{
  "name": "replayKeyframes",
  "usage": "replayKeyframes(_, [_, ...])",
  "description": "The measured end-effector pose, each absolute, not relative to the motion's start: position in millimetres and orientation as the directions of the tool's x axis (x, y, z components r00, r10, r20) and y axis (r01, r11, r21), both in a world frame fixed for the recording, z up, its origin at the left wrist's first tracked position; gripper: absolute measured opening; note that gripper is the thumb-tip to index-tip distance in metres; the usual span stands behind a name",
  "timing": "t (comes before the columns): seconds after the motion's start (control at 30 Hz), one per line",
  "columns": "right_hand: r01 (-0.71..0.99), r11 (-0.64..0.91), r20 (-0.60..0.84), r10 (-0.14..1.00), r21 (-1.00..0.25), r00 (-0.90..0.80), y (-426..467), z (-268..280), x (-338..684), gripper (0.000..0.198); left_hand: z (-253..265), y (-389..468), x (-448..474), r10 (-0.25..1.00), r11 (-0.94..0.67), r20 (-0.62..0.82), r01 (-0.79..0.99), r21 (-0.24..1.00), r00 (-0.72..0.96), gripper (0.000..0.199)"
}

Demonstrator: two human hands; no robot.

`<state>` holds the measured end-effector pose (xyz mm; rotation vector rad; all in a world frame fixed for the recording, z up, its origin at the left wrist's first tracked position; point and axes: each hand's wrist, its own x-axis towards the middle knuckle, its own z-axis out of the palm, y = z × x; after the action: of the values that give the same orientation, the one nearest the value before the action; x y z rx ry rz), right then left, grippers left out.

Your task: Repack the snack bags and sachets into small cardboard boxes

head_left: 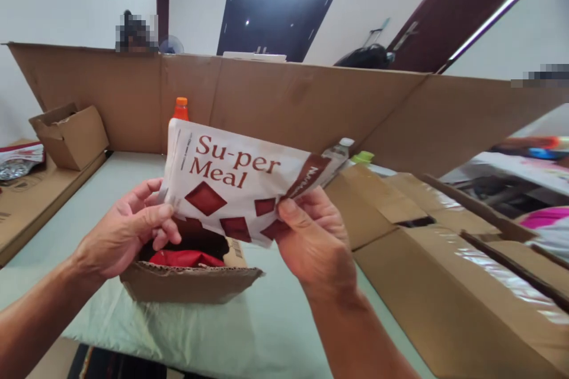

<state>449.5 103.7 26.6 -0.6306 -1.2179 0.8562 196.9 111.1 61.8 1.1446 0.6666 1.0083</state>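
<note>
A white pouch (235,180) printed "Su-per Meal", with dark red diamond shapes and a brown strip, is held up in front of me. My right hand (317,237) grips its right end, thumb on the printed face and fingers behind. At the left end, my left hand (137,219) pinches the edge, its lower fingers curled. Below the pouch stands an open cardboard box (191,285) with a red packet (186,258) inside; the pouch covers part of the box.
An orange-capped bottle (181,108) and a clear bottle (340,151) stand behind the pouch. Large cardboard boxes (427,284) crowd the right side. A small open box (73,136) sits at left. A cardboard partition (284,95) lines the back of the green-covered table (284,320). A person's head shows beyond it.
</note>
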Motion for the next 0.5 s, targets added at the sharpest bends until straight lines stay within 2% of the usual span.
replayKeyframes(0.1, [-0.161,0.552,0.557,0.83,-0.818,0.012,97.1,29.9,458.7,0.024,61.9,108.0,191.7,0.926,-0.038,0.129,-0.254,0.967,0.356,0.037])
replayKeyframes(0.2, [0.051,0.564,0.561,0.825,-0.824,-0.073,83.0,43.1,469.8,0.034,60.1,102.5,188.0,0.948,-0.119,0.162,-0.167,0.979,0.274,0.039])
replayKeyframes(0.27, [0.235,0.576,0.555,0.817,-0.783,-0.155,73.5,55.6,471.1,0.036,58.8,99.1,188.5,0.954,-0.12,0.153,-0.137,0.983,0.259,0.041])
replayKeyframes(0.37, [0.454,0.566,0.449,0.823,-0.688,-0.348,66.5,71.5,462.7,0.011,57.0,95.2,189.5,0.944,-0.123,0.148,-0.102,0.987,0.293,0.043])
replayKeyframes(0.4, [0.499,0.561,0.402,0.825,-0.66,-0.397,66.8,74.3,458.5,0.01,56.0,93.7,188.6,0.94,-0.138,0.154,-0.073,0.988,0.306,0.042])
replayKeyframes(0.5, [0.564,0.585,0.386,0.81,-0.583,-0.441,73.2,73.6,447.7,0.026,49.3,85.3,180.6,0.938,-0.262,0.233,0.082,0.962,0.256,0.041])
